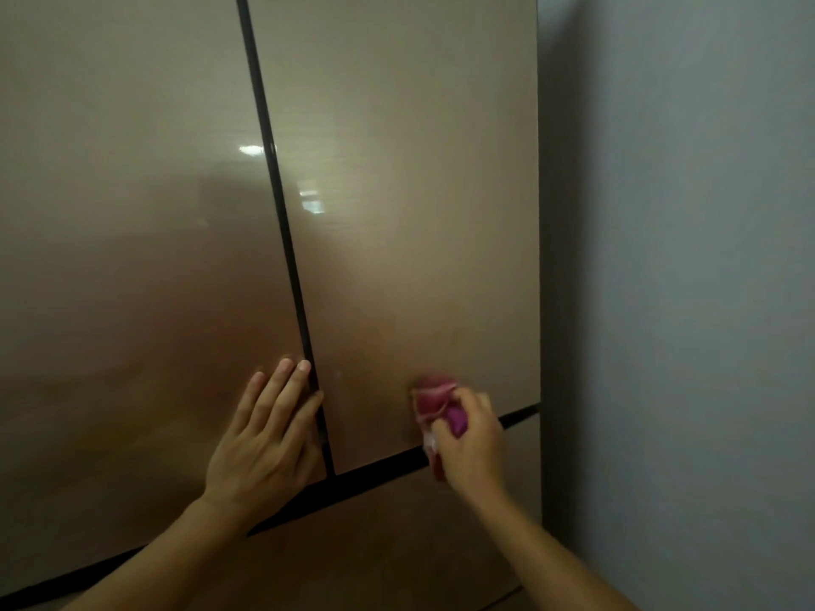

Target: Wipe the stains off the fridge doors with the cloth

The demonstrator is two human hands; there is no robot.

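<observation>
Two glossy beige-gold fridge doors fill the view, the left door [123,258] and the right door [410,191], split by a dark vertical gap. My right hand [472,438] is shut on a bunched pink cloth [434,401] and presses it against the lower part of the right door, just above the dark horizontal gap. My left hand [264,438] lies flat with fingers spread on the left door's lower right corner, its fingertips reaching the vertical gap. A faint smudge shows on the right door above the cloth.
A lower drawer panel [375,535] sits below the horizontal gap. A grey-blue wall [683,280] stands right beside the fridge's right edge. Light reflections glint on the doors near the vertical gap.
</observation>
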